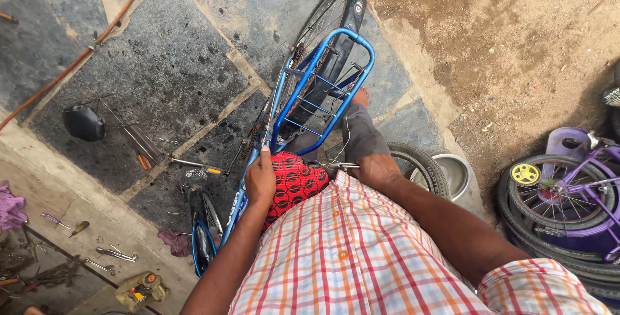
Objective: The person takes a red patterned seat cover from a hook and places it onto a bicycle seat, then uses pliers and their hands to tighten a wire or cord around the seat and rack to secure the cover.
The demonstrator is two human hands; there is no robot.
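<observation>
Head view: steel bowl (454, 174) beside tyre (423, 168), contents unclear.

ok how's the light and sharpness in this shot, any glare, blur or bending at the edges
Head view: soft, even daylight, only faint shadows under the blue bicycle; no strong glare, just a mild sheen on the steel bowl; left hand on the frame and right hand look sharp; wide-angle bending shows at the edges, as on the purple bicycle.
</observation>
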